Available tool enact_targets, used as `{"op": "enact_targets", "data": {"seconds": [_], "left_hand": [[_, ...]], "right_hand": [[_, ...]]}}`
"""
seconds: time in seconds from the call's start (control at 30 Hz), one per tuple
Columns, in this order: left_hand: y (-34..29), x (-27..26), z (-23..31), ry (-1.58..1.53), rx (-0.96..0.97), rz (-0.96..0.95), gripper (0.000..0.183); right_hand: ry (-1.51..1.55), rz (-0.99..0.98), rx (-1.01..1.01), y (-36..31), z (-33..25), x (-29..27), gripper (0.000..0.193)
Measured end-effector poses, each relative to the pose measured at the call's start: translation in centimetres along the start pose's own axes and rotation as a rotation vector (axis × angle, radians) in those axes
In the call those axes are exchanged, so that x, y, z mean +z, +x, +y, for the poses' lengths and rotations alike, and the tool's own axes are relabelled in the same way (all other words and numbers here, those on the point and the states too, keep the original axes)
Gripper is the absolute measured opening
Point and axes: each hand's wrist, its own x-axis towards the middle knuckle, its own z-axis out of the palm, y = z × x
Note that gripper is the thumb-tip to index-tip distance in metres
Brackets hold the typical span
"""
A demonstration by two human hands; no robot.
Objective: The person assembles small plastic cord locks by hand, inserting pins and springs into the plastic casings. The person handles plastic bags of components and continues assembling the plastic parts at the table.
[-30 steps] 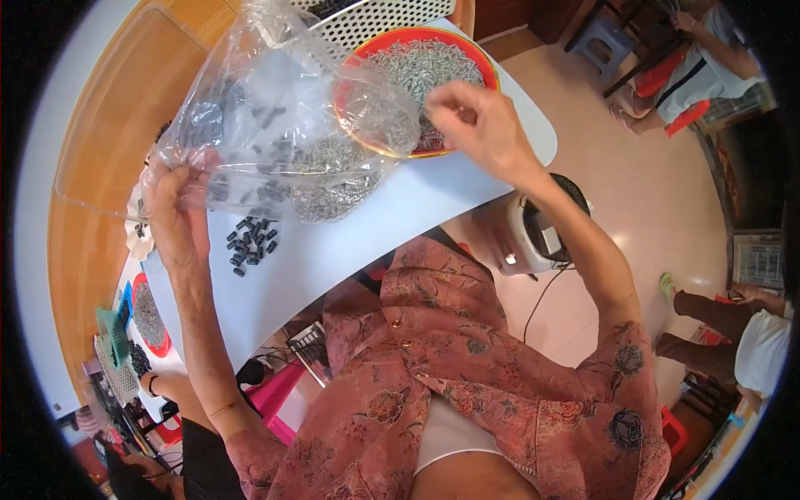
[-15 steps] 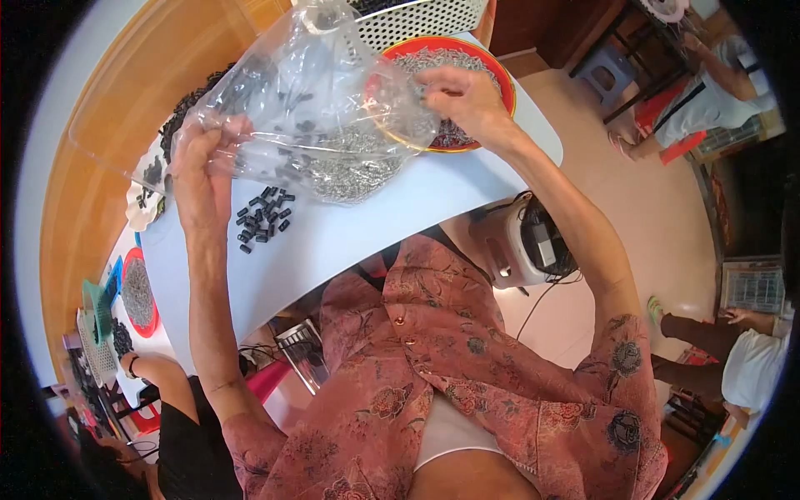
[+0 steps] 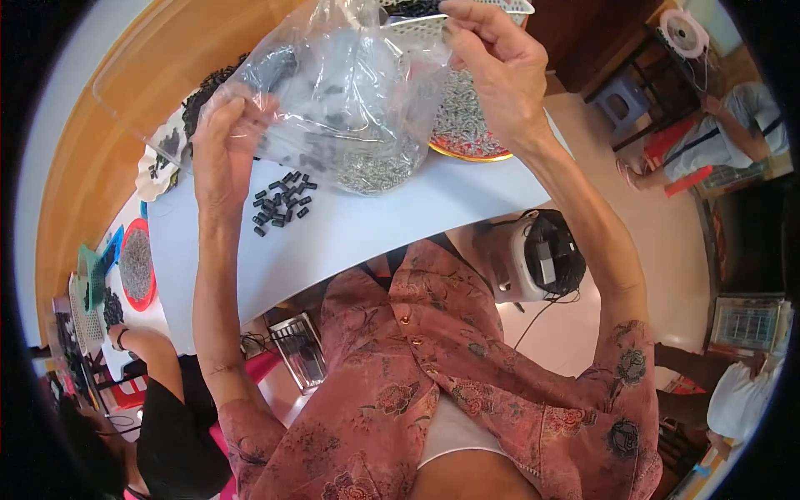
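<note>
A clear plastic bag (image 3: 342, 100) hangs spread between my two hands above the table. My left hand (image 3: 223, 146) is closed on its left edge, with the fingertips partly behind the film. Up at the bag's right edge, my right hand (image 3: 504, 75) pinches the film between thumb and fingers. Small silvery metal pieces (image 3: 379, 172) show at the bag's lower part. Below it, a small heap of short black cylinders (image 3: 282, 205) lies on the white table (image 3: 350, 221). A red basin with a yellow rim (image 3: 467, 153), full of similar metal pieces, stands partly behind the bag and my right hand.
A white perforated basket (image 3: 518, 8) with black pieces stands at the back. Black parts lie on a scalloped white dish (image 3: 148, 185) at left. Beyond are a red bowl (image 3: 152, 287) and a co-worker's arm (image 3: 154, 354). A pale appliance (image 3: 521, 262) stands beside my knees.
My right hand has risen and moved slightly right, drawing the bag's right edge up. The left hand has shifted a little to the right, still gripping the bag.
</note>
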Motion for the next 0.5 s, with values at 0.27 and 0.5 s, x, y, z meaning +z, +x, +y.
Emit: {"op": "enact_targets", "data": {"seconds": [0.27, 0.5], "left_hand": [[-0.1, 2.7, -0.7, -0.081, -0.011, 0.03, 0.025], [-0.1, 7.5, 0.4, 0.664, -0.012, -0.039, 0.044]], "right_hand": [[0.213, -0.103, 0.197, 0.7, -0.8, 4.4, 0.019], [0.207, -0.336, 0.067, 0.1, -0.4, 6.1, 0.019]]}}
